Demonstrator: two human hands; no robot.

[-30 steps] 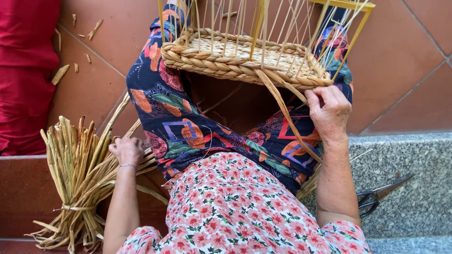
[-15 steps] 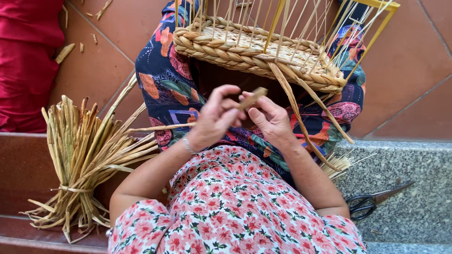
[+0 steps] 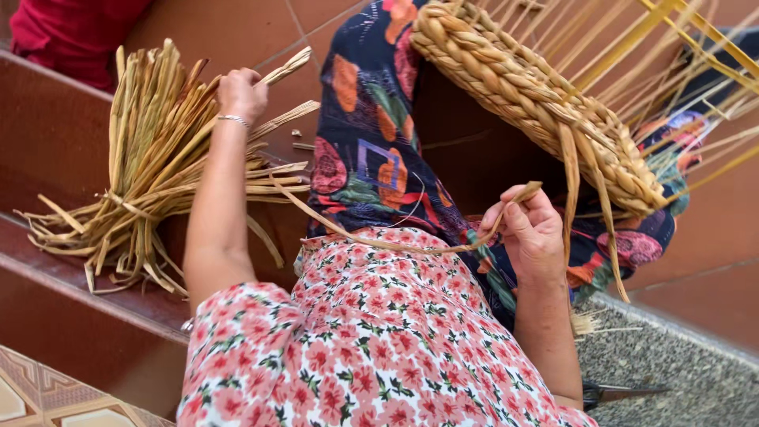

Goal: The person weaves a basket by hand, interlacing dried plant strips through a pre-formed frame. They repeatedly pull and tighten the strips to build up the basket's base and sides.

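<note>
A half-woven straw basket [image 3: 538, 103] with a plaited rim and upright yellow stakes rests on my knees, which are covered by dark patterned cloth. My right hand [image 3: 530, 233] pinches the end of one long dried straw strand [image 3: 379, 237] that curves across my lap, just below the basket's rim. My left hand [image 3: 241, 93] reaches out to the left and grips strands in a tied bundle of dried straw [image 3: 150, 158] lying on the red-brown step.
A red cushion or cloth [image 3: 71, 32] lies at the top left. Scissors [image 3: 624, 391] rest on the grey granite step [image 3: 680, 364] at the lower right. Terracotta floor tiles [image 3: 237, 32] lie beyond the bundle.
My left hand has left my right hand at the lap and reached left into the straw bundle. My right hand keeps hold of the strand. The view has swung left and closer.
</note>
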